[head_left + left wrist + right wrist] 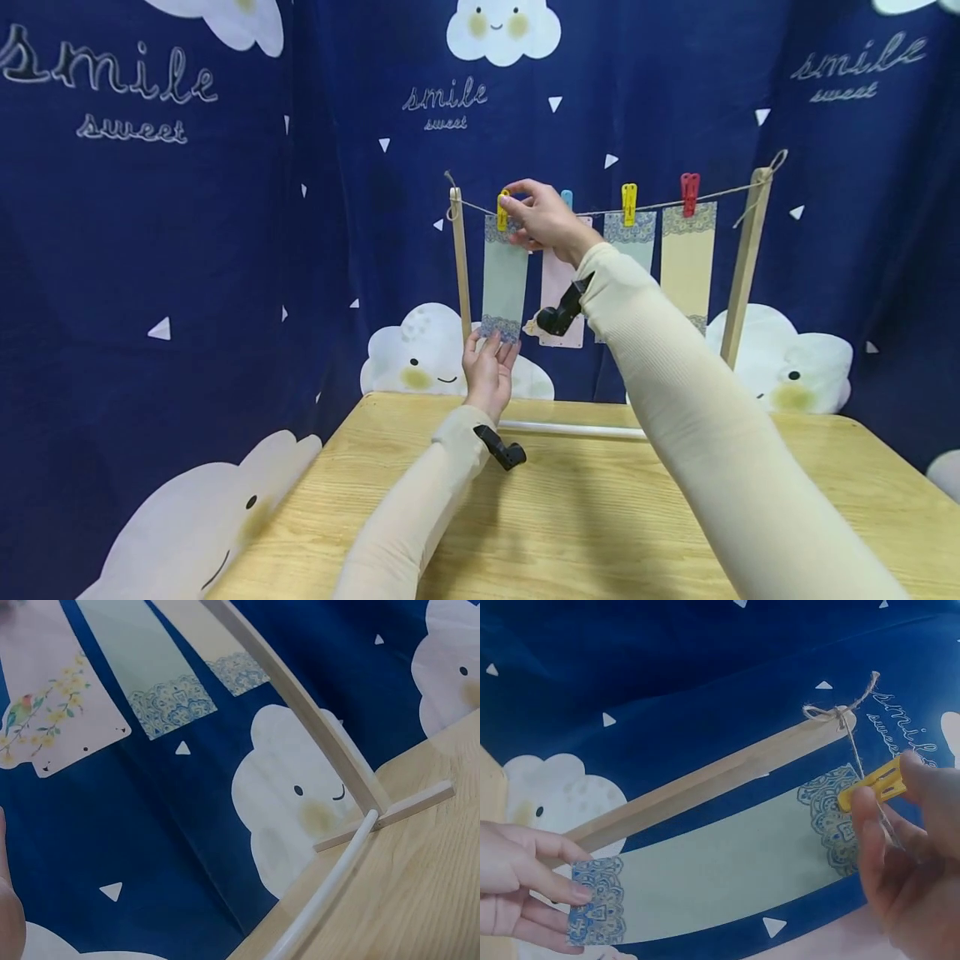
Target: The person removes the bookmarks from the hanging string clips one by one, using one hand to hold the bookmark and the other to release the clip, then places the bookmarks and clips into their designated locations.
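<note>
A pale green paper strip (505, 275) with blue lace-patterned ends hangs at the left end of a twine line (660, 205). My right hand (547, 218) pinches a yellow clothespin (881, 782) at the strip's top edge, on the twine. Lower down, my left hand (489, 379) holds the strip's bottom end between its fingers, as the right wrist view shows. Beside it hangs a pink strip (67, 712) with a bird and yellow flowers, under a blue clothespin (567, 198) partly hidden by my right hand. The left wrist view shows only an edge of the left hand.
Further right, a second yellow clothespin (629, 204) holds another green strip (630, 237), and a red one (689, 194) holds a cream strip (686, 258). Wooden posts (746, 258) carry the twine. A white rod (570, 430) runs low above the wooden table (600, 492).
</note>
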Tool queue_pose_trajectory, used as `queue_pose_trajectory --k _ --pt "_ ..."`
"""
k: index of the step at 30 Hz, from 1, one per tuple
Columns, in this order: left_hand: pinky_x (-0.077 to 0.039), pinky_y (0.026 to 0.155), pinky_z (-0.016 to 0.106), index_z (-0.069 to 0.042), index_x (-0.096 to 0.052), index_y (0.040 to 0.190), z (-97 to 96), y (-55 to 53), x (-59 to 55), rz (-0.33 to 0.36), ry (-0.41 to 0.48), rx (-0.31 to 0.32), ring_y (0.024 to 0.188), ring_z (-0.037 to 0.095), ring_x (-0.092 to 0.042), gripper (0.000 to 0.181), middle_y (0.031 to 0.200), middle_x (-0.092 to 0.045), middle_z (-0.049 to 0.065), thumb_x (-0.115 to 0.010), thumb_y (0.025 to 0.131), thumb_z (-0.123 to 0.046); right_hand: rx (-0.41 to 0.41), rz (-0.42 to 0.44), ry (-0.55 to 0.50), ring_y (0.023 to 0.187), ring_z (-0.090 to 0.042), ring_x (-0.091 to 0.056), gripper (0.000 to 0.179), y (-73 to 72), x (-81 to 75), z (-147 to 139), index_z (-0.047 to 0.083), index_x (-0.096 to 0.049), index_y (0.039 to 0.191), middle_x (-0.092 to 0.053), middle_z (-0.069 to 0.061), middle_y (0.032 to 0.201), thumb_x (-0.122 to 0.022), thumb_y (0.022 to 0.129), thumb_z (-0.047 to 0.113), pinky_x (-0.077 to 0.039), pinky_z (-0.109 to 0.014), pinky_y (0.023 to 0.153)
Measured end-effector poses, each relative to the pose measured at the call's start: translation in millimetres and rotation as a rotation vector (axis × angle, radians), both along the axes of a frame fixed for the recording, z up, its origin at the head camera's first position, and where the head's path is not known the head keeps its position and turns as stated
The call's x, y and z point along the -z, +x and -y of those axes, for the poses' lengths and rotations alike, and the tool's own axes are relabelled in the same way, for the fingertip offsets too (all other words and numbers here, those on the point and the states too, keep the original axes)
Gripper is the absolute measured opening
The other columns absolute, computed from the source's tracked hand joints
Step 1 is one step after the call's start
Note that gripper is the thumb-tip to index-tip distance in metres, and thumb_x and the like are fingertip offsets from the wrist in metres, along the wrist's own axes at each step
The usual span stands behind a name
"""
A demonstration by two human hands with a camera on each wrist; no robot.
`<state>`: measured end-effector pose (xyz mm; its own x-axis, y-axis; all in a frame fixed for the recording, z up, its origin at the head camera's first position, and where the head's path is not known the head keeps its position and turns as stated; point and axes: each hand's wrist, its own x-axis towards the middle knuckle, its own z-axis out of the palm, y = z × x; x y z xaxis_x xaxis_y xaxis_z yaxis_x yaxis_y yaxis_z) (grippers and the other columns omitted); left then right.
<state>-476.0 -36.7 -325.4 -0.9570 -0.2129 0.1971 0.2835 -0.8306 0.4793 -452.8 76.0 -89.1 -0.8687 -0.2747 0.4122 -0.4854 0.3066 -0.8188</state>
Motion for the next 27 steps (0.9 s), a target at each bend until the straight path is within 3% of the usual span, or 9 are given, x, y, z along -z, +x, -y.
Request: queue_pose_trajectory --k 5,12,15,22,27 --pt "-0.051 0.100 0.048 -0.008 -0.043 0.131 0.4 2.0 -1.2 -0.018 -0.015 -0.003 0.088 0.023 -0.066 0.032 0.122 -0.052 0.019 -0.055 0.104 0.005 0.015 0.005 -0.034 0.064 -0.012 -0.064 0.037 -0.6 -4.1 3.3 0.009 -0.043 0.145 -0.055 -0.015 0.127 -0.046 0.112 0.027 -0.052 -0.022 0.056" --pt "-0.052 0.098 0.048 -0.009 -0.046 0.126 0.6 1.8 1.4 -0.022 -0.039 -0.004 0.086 0.022 -0.068 0.027 0.115 -0.056 0.017 -0.054 0.104 0.005 0.126 -0.049 0.025 0.063 -0.011 -0.066 0.035 -1.5 -1.5 3.7 0.001 -0.038 0.144 -0.054 -0.021 0.132 -0.034 0.114 0.020 -0.059 -0.031 0.068" --pt "-0.053 0.097 0.048 -0.009 -0.045 0.125 -0.3 1.6 1.4 -0.040 -0.042 0.004 0.080 0.019 -0.065 0.027 0.110 -0.055 0.015 -0.054 0.104 0.005 0.166 -0.082 0.005 0.065 -0.012 -0.067 0.033 -2.0 0.1 3.3 0.001 -0.040 0.142 -0.055 -0.021 0.131 -0.034 0.114 0.017 -0.058 -0.030 0.065" --pt "-0.055 0.096 0.046 -0.010 -0.046 0.123 -2.2 3.6 -1.7 -0.077 -0.038 0.023 0.077 0.017 -0.063 0.024 0.110 -0.054 0.014 -0.054 0.105 0.005 0.188 -0.050 -0.133 0.071 -0.015 -0.068 0.031 -2.1 3.3 3.3 0.004 -0.039 0.142 -0.054 -0.018 0.135 -0.034 0.114 0.018 -0.053 -0.022 0.059" --pt "-0.049 0.101 0.051 -0.011 -0.046 0.121 -2.4 4.1 -0.7 -0.070 -0.030 0.046 0.086 0.022 -0.067 0.024 0.115 -0.055 0.016 -0.052 0.105 0.005 0.173 0.011 -0.320 0.067 -0.013 -0.069 0.030 -5.9 6.4 5.5 0.004 -0.039 0.141 -0.054 -0.019 0.138 -0.036 0.114 0.017 -0.055 -0.019 0.055"
